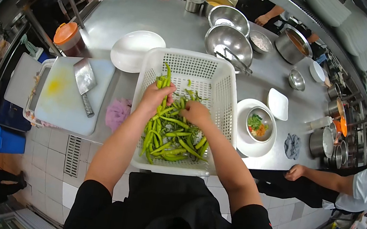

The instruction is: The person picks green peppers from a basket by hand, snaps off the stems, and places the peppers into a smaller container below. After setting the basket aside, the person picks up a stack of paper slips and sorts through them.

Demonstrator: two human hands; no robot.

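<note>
In front of me a white perforated plastic basket (228, 80) holds a heap of long green chili peppers (170, 148). My left hand (154, 97) is closed around a small bunch of green chili peppers (164, 81) that points up toward the basket's far side. My right hand (195, 112) is over the heap, just right of the left hand, with its fingers curled down at the peppers. What its fingertips hold, if anything, is hidden. Small green bits lie near the right hand inside the basket.
Left of the basket a cleaver (85, 77) lies on a white cutting board (54, 105). A white oval plate (130, 52) and steel bowls (228, 42) stand behind. On the right, a bowl of chopped vegetables (258, 126) sits on a plate. A co-worker (351, 186) stands at the right.
</note>
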